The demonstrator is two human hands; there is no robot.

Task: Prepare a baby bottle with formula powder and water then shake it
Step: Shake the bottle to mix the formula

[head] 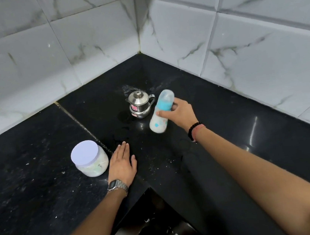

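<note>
My right hand (177,112) grips a baby bottle (161,111) around its middle, over the black counter (218,121). The bottle has a blue collar, a clear cap and white liquid inside; it is tilted and blurred. Its base is at or just above the counter; I cannot tell which. My left hand (122,164) rests flat on the counter with straight fingers, holding nothing. Just left of that hand stands a clear jar (89,158) of white formula powder with a white lid on. A small lidded steel pot (140,104) stands behind, just left of the bottle.
White marble-look tiled walls (237,30) meet in a corner behind the pot. The counter is L-shaped, with its inner front edge (148,185) near my left wrist. White powder specks and wet patches (125,136) lie on the counter between jar and pot.
</note>
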